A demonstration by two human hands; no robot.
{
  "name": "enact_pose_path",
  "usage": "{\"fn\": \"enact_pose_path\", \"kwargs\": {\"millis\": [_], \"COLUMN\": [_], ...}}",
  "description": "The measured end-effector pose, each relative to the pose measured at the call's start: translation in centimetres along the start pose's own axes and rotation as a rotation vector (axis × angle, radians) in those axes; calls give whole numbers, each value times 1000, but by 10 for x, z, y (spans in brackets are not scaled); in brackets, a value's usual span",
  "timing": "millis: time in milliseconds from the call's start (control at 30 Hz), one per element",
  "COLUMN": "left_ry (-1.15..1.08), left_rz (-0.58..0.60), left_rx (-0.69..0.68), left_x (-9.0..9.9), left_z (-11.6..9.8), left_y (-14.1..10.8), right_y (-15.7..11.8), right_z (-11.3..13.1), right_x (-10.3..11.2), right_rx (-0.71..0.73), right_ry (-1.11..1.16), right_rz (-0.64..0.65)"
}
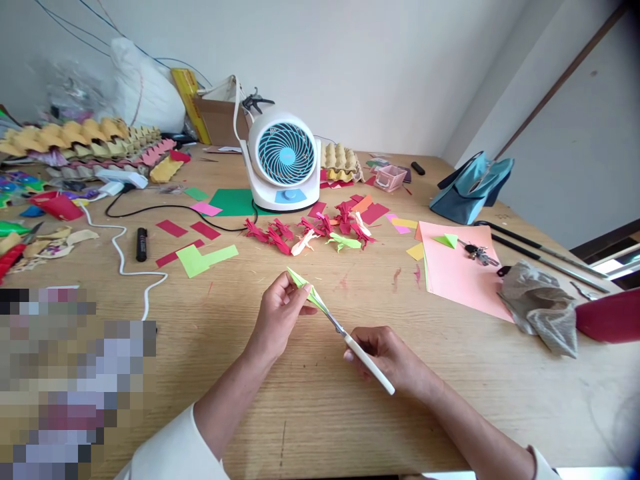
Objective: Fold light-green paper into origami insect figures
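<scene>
My left hand (281, 313) pinches a small piece of folded light-green paper (296, 277) between thumb and fingers. In my right hand (385, 353) is a pair of scissors (369, 365) with white handles, its blades at the lower end of the green paper. Whether the blades are parted is too fine to tell. Beyond my hands lies a cluster of small folded paper figures, with red ones (279, 238), a pale one (304, 243) and a light-green one (345, 243).
A white fan (286, 160) stands behind the paper figures. Light-green paper scraps (197, 261) and a black marker (142, 245) lie to the left. On the right are pink sheets (457, 280), a grey cloth (540, 303) and a blue bag (463, 193). A white cable (123, 250) crosses the left side.
</scene>
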State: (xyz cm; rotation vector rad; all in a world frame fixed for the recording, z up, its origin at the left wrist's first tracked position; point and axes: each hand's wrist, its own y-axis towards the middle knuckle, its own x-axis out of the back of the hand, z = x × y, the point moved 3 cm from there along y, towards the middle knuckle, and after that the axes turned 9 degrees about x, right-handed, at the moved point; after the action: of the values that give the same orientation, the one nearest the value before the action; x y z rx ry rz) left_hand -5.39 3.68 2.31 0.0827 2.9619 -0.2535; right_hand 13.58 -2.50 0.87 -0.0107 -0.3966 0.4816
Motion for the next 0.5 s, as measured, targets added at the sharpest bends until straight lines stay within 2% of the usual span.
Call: {"fn": "enact_pose_path", "kwargs": {"millis": [133,333,500], "left_ry": [78,-26,-28], "left_rz": [-14,25,18], "left_rx": [-82,10,1], "left_x": [2,0,0], "left_z": [1,1,-1], "left_y": [0,1,0], "right_y": [0,0,-1], "right_z": [2,2,4], "right_x": [2,1,1], "right_rx": [20,-5,-15], "right_ry": [-52,-13,6], "right_rz": [-11,9,21]}}
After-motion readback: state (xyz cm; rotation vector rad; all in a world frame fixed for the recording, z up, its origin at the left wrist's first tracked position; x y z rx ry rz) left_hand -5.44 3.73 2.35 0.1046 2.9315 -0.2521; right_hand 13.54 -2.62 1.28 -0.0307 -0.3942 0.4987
